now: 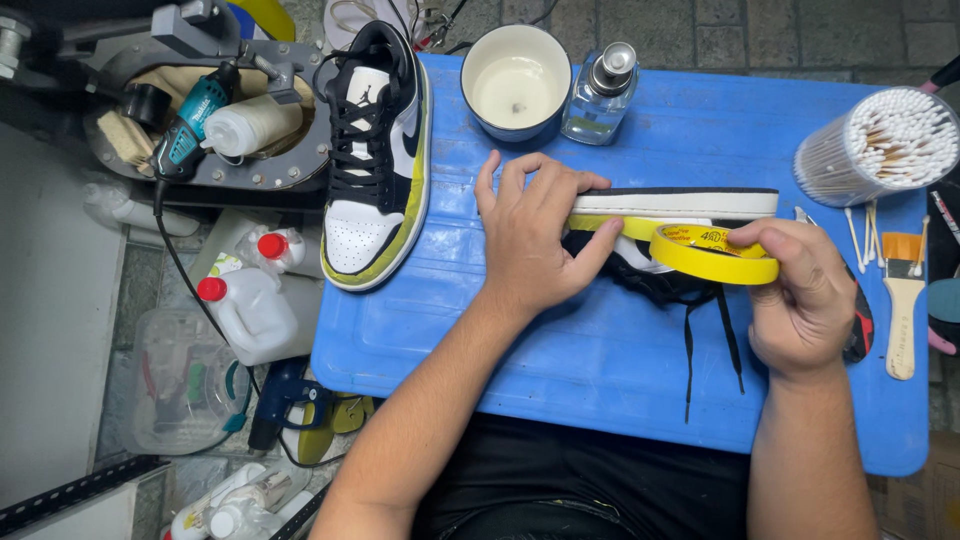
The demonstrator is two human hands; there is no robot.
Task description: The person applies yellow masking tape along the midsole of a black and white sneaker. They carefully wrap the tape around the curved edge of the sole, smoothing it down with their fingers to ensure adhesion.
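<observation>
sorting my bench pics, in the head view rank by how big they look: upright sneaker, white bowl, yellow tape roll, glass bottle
1. upright sneaker
2. white bowl
3. yellow tape roll, near the bowl in width, unsure
4. glass bottle
</observation>
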